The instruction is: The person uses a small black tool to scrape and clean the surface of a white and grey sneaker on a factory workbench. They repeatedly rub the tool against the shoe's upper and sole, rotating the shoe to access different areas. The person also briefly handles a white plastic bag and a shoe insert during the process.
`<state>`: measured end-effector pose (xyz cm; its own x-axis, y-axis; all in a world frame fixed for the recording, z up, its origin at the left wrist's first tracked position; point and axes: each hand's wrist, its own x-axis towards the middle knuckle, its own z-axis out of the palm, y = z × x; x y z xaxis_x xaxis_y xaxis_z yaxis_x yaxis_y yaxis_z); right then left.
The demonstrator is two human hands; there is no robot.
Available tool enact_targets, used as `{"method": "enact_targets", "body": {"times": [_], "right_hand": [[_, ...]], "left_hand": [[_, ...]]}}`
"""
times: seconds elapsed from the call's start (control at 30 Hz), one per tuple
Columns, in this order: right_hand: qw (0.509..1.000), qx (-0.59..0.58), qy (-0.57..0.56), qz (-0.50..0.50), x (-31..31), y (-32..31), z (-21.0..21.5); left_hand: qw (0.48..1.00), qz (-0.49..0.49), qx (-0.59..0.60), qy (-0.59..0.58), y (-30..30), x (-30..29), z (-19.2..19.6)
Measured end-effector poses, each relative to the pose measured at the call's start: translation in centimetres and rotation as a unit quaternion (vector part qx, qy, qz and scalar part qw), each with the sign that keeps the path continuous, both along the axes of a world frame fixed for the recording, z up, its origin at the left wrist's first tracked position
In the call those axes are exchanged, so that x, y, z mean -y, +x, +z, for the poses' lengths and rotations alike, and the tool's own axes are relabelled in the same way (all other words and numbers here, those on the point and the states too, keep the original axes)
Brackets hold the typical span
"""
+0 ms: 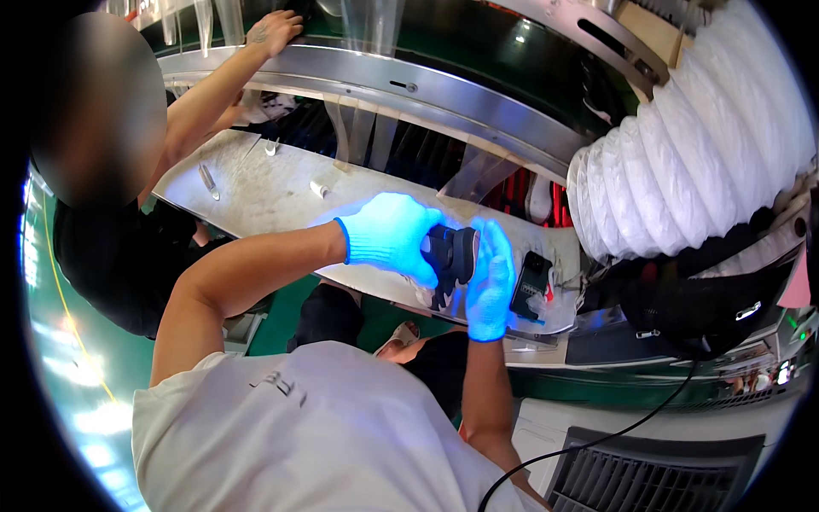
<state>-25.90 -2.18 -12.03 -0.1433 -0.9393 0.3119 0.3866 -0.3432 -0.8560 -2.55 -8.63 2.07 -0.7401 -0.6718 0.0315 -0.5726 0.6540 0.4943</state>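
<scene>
A dark shoe (444,252) with a thick dark and pale sole is held over the worktable in front of me. My left hand (392,237), in a knitted glove that glows blue-white, is closed around the shoe from its left side. On the other side, my right hand (490,282) wears the same kind of glove. Its fingers are stretched upward, with the palm turned to the sole, close against it or touching. The lower part of the shoe shows between both hands, where some pale laces or trim can be made out.
A dark phone (531,283) lies right of my hands on the worktable (256,192). Farther left are a small blade-like tool (208,182) and a white piece (318,189). A metal-edged machine (478,111) and white ribbed duct (691,154) stand beyond. A co-worker's hand (273,32) rests on the machine.
</scene>
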Motion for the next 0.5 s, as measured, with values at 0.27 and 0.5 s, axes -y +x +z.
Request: {"method": "enact_targets", "body": {"times": [0.27, 0.5], "right_hand": [[0.982, 0.101, -0.133, -0.084, -0.1, 0.3, -1.1], [0.990, -0.132, -0.042, 0.002, -0.8, -2.3, 6.0]], "left_hand": [[0.999, 0.010, 0.041, -0.020, -2.6, -1.8, 1.4], [0.998, -0.016, 0.025, -0.064, -3.2, -1.2, 0.9]]}}
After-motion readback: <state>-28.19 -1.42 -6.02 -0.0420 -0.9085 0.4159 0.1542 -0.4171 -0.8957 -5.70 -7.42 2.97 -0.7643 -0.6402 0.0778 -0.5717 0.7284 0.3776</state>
